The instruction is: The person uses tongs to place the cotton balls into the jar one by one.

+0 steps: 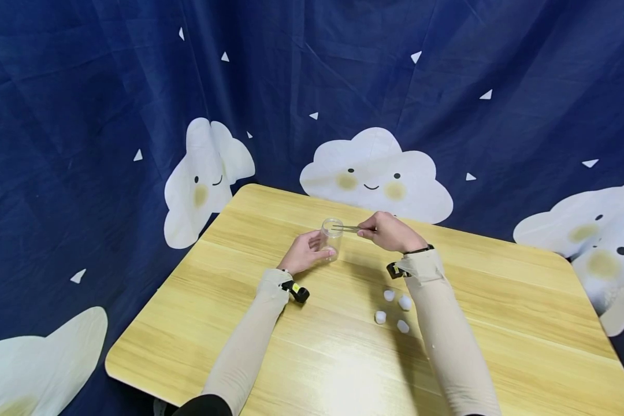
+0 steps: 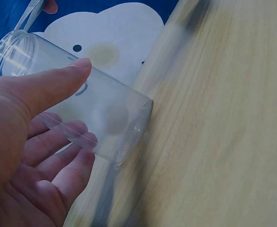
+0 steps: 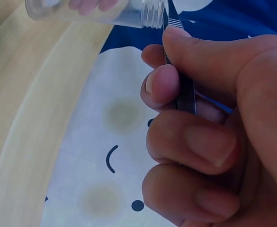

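A clear jar [image 1: 331, 242] without a lid stands upright or nearly so in the left hand [image 1: 303, 253], thumb on one side and fingers on the other. Something whitish and blurred shows near the bottom of the jar [image 2: 88, 94]. The right hand [image 1: 392, 232] pinches metal tweezers [image 1: 349, 229], whose tips reach over the jar's mouth. In the right wrist view the thumb and index finger of the right hand [image 3: 209, 113] press the tweezers [image 3: 186, 94]; the jar [image 3: 124, 13] is at the top. Whether the tips hold anything cannot be told.
Several white balls, one of them a cotton-like ball [image 1: 405, 303], lie on the wooden table [image 1: 229, 300] near the right forearm. A blue curtain [image 1: 270, 75] with white clouds hangs behind the table's far edge. Black wrist cameras are strapped to both wrists.
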`<state>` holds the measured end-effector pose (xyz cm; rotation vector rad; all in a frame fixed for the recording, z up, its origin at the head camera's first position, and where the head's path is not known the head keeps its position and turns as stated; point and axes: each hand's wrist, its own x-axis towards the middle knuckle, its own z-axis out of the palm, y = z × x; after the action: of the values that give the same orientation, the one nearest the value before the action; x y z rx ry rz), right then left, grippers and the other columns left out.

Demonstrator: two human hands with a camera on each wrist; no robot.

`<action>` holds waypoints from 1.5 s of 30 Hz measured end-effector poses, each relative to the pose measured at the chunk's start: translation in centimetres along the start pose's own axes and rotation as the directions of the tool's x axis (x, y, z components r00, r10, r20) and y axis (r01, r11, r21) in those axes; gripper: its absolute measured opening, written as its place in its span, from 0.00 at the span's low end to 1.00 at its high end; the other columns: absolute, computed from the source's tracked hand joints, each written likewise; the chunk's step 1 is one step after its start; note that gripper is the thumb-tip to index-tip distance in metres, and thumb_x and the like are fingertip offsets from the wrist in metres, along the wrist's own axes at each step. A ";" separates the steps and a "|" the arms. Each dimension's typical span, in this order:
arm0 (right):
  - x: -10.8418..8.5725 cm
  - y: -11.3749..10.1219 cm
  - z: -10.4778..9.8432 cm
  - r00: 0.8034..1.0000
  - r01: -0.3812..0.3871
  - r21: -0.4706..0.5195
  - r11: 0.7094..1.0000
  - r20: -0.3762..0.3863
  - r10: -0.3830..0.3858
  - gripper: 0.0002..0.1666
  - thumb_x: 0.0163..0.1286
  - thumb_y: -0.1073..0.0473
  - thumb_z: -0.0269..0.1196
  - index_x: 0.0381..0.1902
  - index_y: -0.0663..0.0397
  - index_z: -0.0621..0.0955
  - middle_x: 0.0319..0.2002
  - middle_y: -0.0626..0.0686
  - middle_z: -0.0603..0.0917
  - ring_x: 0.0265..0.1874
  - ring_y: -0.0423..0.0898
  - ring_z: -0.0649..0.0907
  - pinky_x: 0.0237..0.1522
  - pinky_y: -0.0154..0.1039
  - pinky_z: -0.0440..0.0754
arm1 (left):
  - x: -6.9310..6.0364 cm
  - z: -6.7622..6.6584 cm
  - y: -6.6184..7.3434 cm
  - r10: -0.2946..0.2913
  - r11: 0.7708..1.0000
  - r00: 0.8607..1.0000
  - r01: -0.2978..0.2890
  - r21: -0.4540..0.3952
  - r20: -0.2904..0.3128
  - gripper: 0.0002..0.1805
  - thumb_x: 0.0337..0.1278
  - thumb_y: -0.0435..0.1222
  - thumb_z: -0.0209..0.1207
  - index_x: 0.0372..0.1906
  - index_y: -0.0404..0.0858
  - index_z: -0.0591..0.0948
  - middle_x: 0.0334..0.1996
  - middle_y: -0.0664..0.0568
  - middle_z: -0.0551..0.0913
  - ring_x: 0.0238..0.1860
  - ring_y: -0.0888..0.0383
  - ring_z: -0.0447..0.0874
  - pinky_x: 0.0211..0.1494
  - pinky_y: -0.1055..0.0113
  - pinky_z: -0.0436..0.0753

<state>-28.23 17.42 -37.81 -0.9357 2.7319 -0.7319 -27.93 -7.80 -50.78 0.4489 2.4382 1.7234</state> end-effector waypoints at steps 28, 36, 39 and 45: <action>-2.4 -0.2 -0.4 0.999 -0.022 0.020 1.000 -0.049 0.023 0.14 0.79 0.61 0.60 0.31 0.51 0.85 0.18 0.45 0.69 0.17 0.39 0.64 0.23 0.32 0.65 | 0.1 0.0 -0.4 -0.018 0.999 1.000 0.018 0.031 -0.004 0.39 0.58 0.42 0.74 0.72 0.36 0.73 0.71 0.40 0.77 0.71 0.43 0.78 0.77 0.52 0.77; -4.7 1.1 -0.1 0.997 -0.045 0.032 0.998 -0.058 0.047 0.17 0.79 0.61 0.60 0.25 0.50 0.79 0.19 0.43 0.59 0.18 0.38 0.60 0.23 0.32 0.61 | 0.0 0.0 -0.2 -0.032 0.999 0.999 0.032 0.030 -0.003 0.39 0.59 0.40 0.73 0.73 0.37 0.72 0.72 0.41 0.76 0.72 0.44 0.77 0.77 0.52 0.77; -5.5 1.4 -0.1 0.996 -0.061 0.027 0.998 -0.067 0.063 0.16 0.79 0.60 0.60 0.27 0.50 0.81 0.19 0.44 0.63 0.18 0.38 0.61 0.24 0.32 0.62 | -0.1 0.0 -0.3 -0.030 0.999 1.000 0.030 0.025 -0.005 0.38 0.59 0.40 0.73 0.73 0.38 0.72 0.72 0.42 0.77 0.71 0.44 0.77 0.77 0.51 0.77; -7.3 1.9 0.0 0.991 -0.094 0.005 0.996 -0.091 0.094 0.13 0.79 0.59 0.60 0.32 0.48 0.84 0.24 0.47 0.75 0.21 0.38 0.67 0.27 0.34 0.67 | 0.0 0.0 -0.4 -0.020 1.000 1.000 0.020 0.020 0.000 0.39 0.59 0.42 0.73 0.74 0.39 0.72 0.71 0.42 0.77 0.71 0.44 0.78 0.77 0.52 0.77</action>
<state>-23.45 23.20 -38.77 -0.7853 2.8320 -0.7772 -27.96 -7.93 -51.19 0.4246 2.4537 1.6926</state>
